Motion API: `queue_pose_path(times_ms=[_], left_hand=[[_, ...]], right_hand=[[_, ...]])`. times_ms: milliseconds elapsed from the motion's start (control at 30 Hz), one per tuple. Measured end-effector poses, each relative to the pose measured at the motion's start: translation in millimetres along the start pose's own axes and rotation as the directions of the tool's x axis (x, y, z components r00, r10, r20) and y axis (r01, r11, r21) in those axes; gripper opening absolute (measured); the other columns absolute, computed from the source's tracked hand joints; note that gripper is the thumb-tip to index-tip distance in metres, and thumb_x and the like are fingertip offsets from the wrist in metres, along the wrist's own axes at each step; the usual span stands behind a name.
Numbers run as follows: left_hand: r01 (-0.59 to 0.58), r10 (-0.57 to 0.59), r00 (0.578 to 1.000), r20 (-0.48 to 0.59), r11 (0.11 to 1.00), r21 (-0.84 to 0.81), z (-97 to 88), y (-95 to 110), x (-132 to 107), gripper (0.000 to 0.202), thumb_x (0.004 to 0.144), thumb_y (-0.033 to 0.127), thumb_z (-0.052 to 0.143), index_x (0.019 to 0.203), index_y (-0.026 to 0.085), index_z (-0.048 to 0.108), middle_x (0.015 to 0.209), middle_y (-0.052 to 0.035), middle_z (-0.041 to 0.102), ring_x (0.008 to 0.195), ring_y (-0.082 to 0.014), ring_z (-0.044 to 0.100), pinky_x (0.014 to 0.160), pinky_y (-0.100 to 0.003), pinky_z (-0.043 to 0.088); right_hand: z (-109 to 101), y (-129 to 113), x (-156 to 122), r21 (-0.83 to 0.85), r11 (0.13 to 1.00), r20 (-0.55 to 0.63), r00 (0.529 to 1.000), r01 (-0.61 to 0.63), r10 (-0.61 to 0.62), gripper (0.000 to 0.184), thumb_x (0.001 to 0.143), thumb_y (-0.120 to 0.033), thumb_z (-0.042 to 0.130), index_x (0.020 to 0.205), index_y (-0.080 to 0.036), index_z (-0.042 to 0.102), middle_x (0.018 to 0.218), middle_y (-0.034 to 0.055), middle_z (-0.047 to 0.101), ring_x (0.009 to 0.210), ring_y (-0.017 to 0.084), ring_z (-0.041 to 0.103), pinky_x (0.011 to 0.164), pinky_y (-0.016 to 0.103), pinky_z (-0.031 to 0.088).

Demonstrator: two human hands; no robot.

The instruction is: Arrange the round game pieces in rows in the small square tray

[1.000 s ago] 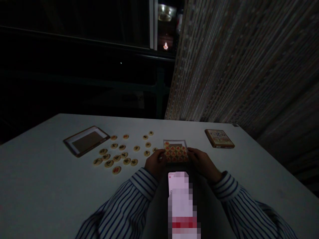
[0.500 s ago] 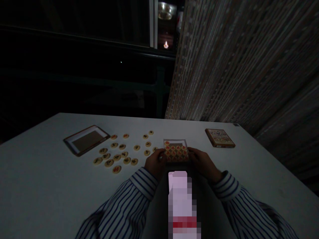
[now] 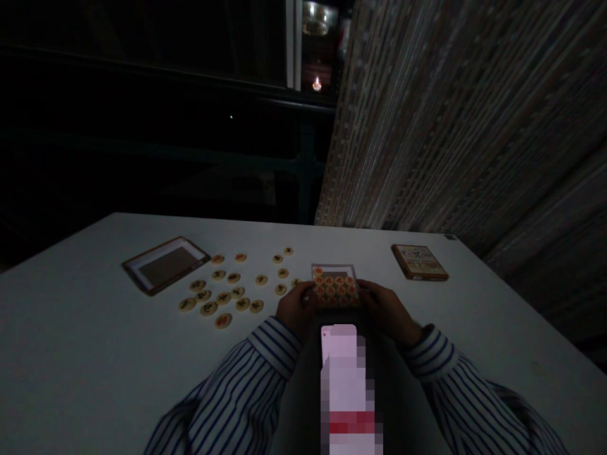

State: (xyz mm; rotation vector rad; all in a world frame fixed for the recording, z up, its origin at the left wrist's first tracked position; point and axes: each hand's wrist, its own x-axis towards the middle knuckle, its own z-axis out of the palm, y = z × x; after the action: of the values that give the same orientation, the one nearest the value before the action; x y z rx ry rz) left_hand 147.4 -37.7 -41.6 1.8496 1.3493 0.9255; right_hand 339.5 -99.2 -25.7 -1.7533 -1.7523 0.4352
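Between my two hands is a small clear tray at the table's near edge. Rows of round Chinese chess pieces with red characters lie in it, and its far right part shows a bare stretch. My left hand grips the tray's left side, fingers curled. My right hand holds the right side, thumb and fingers closed on the edge. Left of the tray, several loose chess pieces lie scattered, mostly with black characters; a red-marked piece lies nearest me.
An open box half with a dark rim lies at the left on the white table. At the right is a flat printed box. A lit phone-like screen is below the tray. A string curtain hangs behind the table.
Almost nothing differs. The view has shifted very slightly; both hands keep their hold on the tray and the pieces lie as before.
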Motion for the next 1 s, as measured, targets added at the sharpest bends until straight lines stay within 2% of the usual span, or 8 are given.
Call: queue_pose_path(times_ms=[267,533,833,1000], left_hand=[[0.018,-0.017,1.0,-0.022,1.0,0.022,-2.5,6.6,-2.1,0.022,0.073,0.021,0.046,0.09,0.019,0.06,0.082,-0.0019,0.066,0.07,-0.0132,0.061,0.065,-0.025,0.048],[0.007,-0.007,1.0,0.017,1.0,0.001,-3.9,5.4,-1.4,0.024,0.073,0.022,0.046,0.091,0.017,0.06,0.082,-0.0029,0.066,0.07,-0.0131,0.06,0.065,-0.025,0.048],[-0.041,0.041,0.999,-0.013,0.998,0.041,-3.9,-0.6,2.3,0.02,0.071,0.025,0.046,0.084,0.018,0.06,0.075,-0.0016,0.065,0.067,-0.013,0.06,0.061,-0.023,0.048],[-0.032,0.033,0.999,-0.018,0.999,0.039,-4.5,-0.6,2.7,0.021,0.071,0.025,0.046,0.084,0.016,0.059,0.076,-0.0024,0.065,0.067,-0.0136,0.06,0.06,-0.024,0.048]], right_hand=[[2.1,4.4,0.4,0.007,1.0,-0.006,1.0,0.012,-0.012,0.037,0.083,-0.023,0.035,0.115,-0.017,0.05,0.113,0.0065,0.056,0.103,0.018,0.052,0.086,0.031,0.042],[0.6,0.1,-0.6,0.021,1.0,-0.011,1.0,-0.001,0.002,0.036,0.082,-0.022,0.036,0.113,-0.017,0.051,0.11,0.0061,0.059,0.1,0.018,0.054,0.083,0.031,0.043],[5.6,6.6,-0.5,0.049,0.998,-0.057,0.998,-0.028,0.031,0.032,0.082,-0.026,0.037,0.11,-0.016,0.049,0.104,0.008,0.06,0.086,0.017,0.058,0.077,0.032,0.046],[6.6,7.1,-0.1,0.032,0.999,-0.063,0.998,-0.002,0.004,0.031,0.083,-0.027,0.036,0.109,-0.017,0.049,0.105,0.0084,0.058,0.089,0.017,0.057,0.077,0.032,0.046]])
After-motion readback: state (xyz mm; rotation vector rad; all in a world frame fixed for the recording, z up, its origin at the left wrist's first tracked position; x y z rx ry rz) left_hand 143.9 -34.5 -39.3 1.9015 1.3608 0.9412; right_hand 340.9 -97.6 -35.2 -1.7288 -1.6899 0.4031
